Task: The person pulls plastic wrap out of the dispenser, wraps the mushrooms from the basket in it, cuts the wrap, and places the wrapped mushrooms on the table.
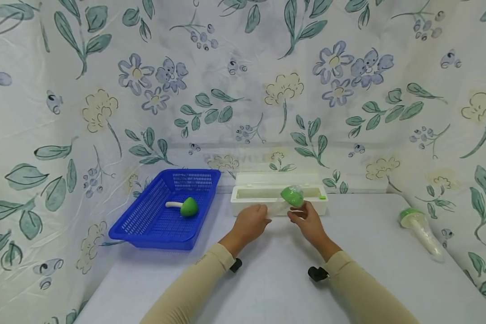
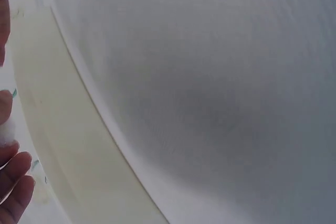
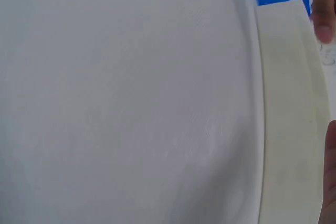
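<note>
Left hand [image 1: 251, 223] pinches blurred, translucent plastic [image 1: 278, 208]; right hand [image 1: 309, 225] half-curls beneath a domed green mushroom cap [image 1: 292, 197], its grip unclear.

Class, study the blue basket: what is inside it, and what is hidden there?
Inside the blue basket lies one mushroom-shaped object on its side, green cap, white stem. Whatever is directly beneath it is covered and cannot be seen.
</note>
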Demonstrator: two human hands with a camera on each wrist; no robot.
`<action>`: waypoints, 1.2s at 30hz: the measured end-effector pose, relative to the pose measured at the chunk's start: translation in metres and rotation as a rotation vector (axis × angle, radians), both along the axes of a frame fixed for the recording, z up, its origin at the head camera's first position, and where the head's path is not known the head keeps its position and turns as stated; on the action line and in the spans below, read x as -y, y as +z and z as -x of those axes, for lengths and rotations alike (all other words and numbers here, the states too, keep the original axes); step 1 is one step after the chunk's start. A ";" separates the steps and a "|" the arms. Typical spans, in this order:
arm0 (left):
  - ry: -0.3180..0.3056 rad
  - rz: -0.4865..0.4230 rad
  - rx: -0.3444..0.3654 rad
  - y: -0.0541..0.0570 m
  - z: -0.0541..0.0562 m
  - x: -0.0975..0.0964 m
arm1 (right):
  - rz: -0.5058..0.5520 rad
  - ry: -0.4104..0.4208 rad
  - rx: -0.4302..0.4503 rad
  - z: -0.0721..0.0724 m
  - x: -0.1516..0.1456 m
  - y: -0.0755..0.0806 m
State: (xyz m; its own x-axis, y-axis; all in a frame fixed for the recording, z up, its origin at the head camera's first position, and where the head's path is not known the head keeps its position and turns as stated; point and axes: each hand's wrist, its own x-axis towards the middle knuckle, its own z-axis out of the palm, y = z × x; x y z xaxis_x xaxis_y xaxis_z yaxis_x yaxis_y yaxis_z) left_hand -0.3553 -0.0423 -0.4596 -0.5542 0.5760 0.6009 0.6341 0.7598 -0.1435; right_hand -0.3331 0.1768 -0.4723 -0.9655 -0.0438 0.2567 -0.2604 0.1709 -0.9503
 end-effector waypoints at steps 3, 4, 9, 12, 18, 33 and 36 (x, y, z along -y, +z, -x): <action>-0.009 0.025 0.008 -0.004 0.000 -0.005 | 0.127 0.023 -0.018 0.001 0.006 0.001; -0.021 0.031 0.001 -0.005 0.000 -0.006 | 0.162 0.031 -0.016 0.001 0.007 0.002; -0.083 0.045 -0.050 -0.008 -0.003 -0.011 | 0.254 0.058 0.015 0.000 0.012 0.001; -0.087 0.057 -0.065 -0.008 -0.004 -0.013 | 0.266 0.046 0.019 -0.001 0.014 0.001; -0.101 0.068 -0.043 -0.006 -0.006 -0.013 | 0.291 0.038 0.010 -0.002 0.015 0.005; 0.032 0.146 0.006 0.002 0.010 0.023 | 0.132 -0.021 0.032 -0.001 -0.018 0.014; 0.057 0.125 0.041 0.001 0.010 0.032 | 0.097 -0.026 0.030 -0.003 -0.028 0.015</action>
